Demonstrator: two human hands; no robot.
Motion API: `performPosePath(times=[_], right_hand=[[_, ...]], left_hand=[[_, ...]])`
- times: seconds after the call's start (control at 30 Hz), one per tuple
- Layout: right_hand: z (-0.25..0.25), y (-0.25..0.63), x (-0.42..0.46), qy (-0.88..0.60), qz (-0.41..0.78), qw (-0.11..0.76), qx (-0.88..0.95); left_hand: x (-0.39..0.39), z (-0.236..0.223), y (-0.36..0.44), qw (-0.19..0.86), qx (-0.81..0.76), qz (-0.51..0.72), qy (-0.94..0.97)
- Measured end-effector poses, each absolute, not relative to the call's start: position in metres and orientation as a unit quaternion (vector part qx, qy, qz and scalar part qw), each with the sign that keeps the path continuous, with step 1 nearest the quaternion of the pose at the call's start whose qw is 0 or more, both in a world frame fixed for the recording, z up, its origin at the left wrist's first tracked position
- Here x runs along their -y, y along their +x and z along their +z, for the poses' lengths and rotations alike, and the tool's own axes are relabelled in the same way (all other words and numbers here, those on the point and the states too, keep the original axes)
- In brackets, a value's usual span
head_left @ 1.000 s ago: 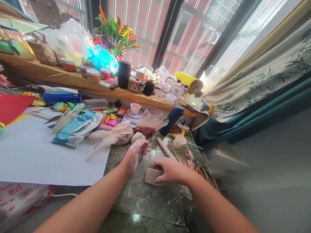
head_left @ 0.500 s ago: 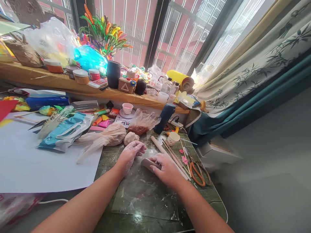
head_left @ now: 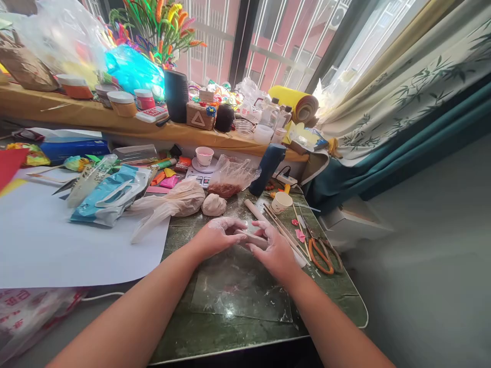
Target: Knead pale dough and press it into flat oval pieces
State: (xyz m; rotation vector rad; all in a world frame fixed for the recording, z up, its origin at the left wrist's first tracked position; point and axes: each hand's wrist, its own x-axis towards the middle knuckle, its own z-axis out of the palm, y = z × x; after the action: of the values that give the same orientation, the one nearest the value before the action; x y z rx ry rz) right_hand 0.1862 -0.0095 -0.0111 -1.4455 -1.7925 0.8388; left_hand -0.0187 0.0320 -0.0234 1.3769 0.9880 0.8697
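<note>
A flattened slab of pale clay (head_left: 253,238) sits between my two hands over the green table (head_left: 230,327). My left hand (head_left: 217,234), dusted white, curls its fingers onto the slab's left end. My right hand (head_left: 274,248) grips the slab's right end with bent fingers. A second lump of pale clay (head_left: 214,205) lies just beyond the hands, next to a crumpled beige plastic bag (head_left: 172,204).
A wooden rolling pin (head_left: 256,210) and thin sticks lie to the right, with orange scissors (head_left: 320,255) and a paper cup (head_left: 281,201). A large white sheet (head_left: 57,240) and a blue packet (head_left: 109,194) lie left. A cluttered shelf (head_left: 115,122) runs behind.
Both hands moved together onto the clay slab; earlier only my right hand pressed it while the left hovered apart. The camera shifted forward and down.
</note>
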Motion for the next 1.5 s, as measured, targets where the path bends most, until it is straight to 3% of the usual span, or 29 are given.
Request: performPosePath(times=[0.17, 0.3, 0.43, 0.53, 0.6, 0.7, 1.23, 1.5], right_hand=[[-0.018, 0.185, 0.011, -0.481, 0.491, 0.498, 0.529], [-0.028, 0.178, 0.01, -0.45, 0.563, 0.491, 0.489], [-0.028, 0.176, 0.013, -0.514, 0.471, 0.484, 0.529], [-0.021, 0.18, 0.018, -0.541, 0.35, 0.5, 0.578], [-0.018, 0.181, 0.02, -0.533, 0.314, 0.466, 0.633], [-0.021, 0.18, 0.02, -0.53, 0.299, 0.393, 0.689], [-0.032, 0.179, 0.018, -0.55, 0.269, 0.401, 0.682], [-0.04, 0.181, 0.018, -0.562, 0.289, 0.351, 0.691]], left_hand=[[-0.03, -0.025, -0.016, 0.582, -0.416, 0.396, 0.575], [-0.03, -0.024, -0.013, 0.603, -0.398, 0.443, 0.531], [-0.028, -0.018, -0.015, 0.58, -0.416, 0.413, 0.566], [-0.029, -0.014, -0.016, 0.585, -0.406, 0.473, 0.518], [-0.031, -0.015, -0.015, 0.587, -0.399, 0.513, 0.483], [-0.035, -0.022, -0.014, 0.579, -0.415, 0.522, 0.469], [-0.039, -0.036, -0.016, 0.518, -0.473, 0.459, 0.545], [-0.035, -0.034, -0.018, 0.5, -0.459, 0.416, 0.605]])
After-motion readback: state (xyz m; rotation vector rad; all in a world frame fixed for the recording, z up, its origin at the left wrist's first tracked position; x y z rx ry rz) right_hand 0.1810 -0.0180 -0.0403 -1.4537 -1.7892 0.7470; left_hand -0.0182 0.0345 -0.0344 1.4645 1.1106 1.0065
